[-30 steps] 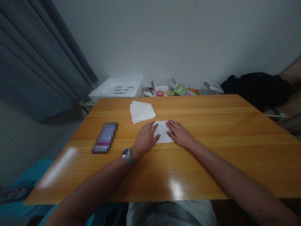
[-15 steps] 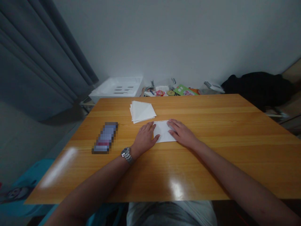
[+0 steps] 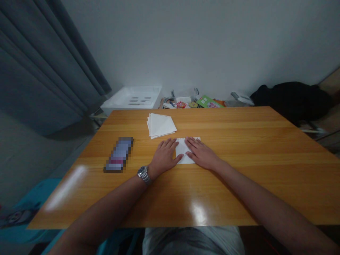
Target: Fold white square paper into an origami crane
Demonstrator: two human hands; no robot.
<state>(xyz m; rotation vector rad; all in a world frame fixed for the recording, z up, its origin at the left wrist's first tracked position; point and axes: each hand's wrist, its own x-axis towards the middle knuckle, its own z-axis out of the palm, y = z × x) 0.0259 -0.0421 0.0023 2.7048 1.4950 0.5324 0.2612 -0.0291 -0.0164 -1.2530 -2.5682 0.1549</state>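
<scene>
A white sheet of paper [image 3: 181, 147] with a row of punched holes along its far edge lies flat on the wooden table [image 3: 239, 141]. My left hand [image 3: 166, 156] rests at the paper's left edge, fingers stretched out and the thumb on the sheet. Lying flat over the right part of the sheet is my right hand [image 3: 202, 153], its fingers extended toward the far edge. Parts of the paper are hidden under both hands. Beyond my left hand sits a small stack of white paper [image 3: 161, 124], also with punched edges.
A phone [image 3: 118, 154], blurred out, lies to the left on the table. Past the far edge stand a white plastic tray [image 3: 143, 95] and a box of odds and ends with a green booklet [image 3: 208, 102]. A black cloth heap [image 3: 292, 97] is at the right.
The sheet has shifted slightly toward me. My right hand has slid a little left over it, and its right far corner now shows. My left hand has barely moved.
</scene>
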